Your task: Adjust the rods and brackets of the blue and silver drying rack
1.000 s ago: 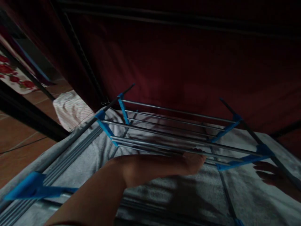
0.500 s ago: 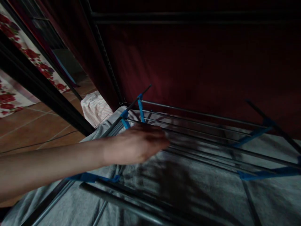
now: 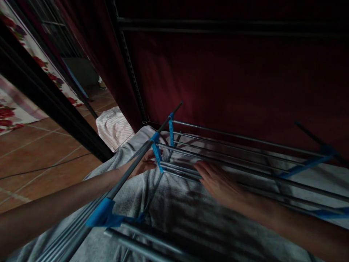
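Note:
A folding rack of grey metal rods (image 3: 234,163) with blue plastic joints (image 3: 102,213) rests on a grey blanket (image 3: 174,203). My left hand (image 3: 144,162) reaches under the rack's left side rod, its fingers at the blue bracket (image 3: 157,154); rods and shade hide part of them, so their grip is unclear. My right hand (image 3: 215,178) lies over the middle rods, fingers stretched toward the left and close together, with nothing seen in it.
A dark red curtain (image 3: 231,83) hangs behind the rack under a dark metal bar (image 3: 218,27). At the left are a slanting black post (image 3: 54,94), a striped cloth (image 3: 116,127), floral fabric (image 3: 8,109) and a cable (image 3: 46,168) on the tiled floor (image 3: 35,153).
My left hand has moved left and down from above the rods to beneath the side rod. My right hand has come into view from the right. The rack's left side rod looks raised.

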`<act>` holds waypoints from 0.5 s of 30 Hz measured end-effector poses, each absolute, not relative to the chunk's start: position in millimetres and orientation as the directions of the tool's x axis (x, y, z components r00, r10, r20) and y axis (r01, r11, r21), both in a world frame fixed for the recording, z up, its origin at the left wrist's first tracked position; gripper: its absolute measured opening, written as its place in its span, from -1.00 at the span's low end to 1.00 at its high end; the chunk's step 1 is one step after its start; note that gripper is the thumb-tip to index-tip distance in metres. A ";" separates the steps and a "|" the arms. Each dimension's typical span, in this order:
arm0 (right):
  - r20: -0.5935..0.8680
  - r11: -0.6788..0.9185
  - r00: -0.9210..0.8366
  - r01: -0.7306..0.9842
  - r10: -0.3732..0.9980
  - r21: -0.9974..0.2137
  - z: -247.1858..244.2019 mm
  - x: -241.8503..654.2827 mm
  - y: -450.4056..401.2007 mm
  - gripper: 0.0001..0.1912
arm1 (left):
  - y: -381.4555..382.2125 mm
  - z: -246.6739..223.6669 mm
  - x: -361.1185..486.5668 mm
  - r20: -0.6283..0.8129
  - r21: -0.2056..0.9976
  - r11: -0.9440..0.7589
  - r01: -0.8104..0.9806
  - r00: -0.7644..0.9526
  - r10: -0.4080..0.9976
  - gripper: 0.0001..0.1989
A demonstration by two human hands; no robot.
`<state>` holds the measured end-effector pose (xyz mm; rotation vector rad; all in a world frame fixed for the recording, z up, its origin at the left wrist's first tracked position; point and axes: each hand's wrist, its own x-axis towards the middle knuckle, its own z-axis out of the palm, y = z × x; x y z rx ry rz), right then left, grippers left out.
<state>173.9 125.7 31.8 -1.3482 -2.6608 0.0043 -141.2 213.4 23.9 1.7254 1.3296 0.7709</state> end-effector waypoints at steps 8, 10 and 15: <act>0.042 0.516 -0.517 0.840 0.855 -0.165 13.2 167.5 156.3 -0.78 | 215.5 3.4 -120.4 -0.046 0.944 -0.060 0.323 0.312 0.949 -0.74; 0.075 0.524 -0.520 0.833 0.851 -0.175 14.1 169.5 156.2 -0.79 | 214.5 2.7 -119.2 -0.050 0.931 -0.064 0.358 0.302 0.952 -0.73; 0.089 0.538 -0.531 0.823 0.843 -0.183 19.7 170.6 156.1 -0.83 | 213.3 1.7 -117.2 -0.048 0.892 -0.089 0.443 0.288 0.956 -0.73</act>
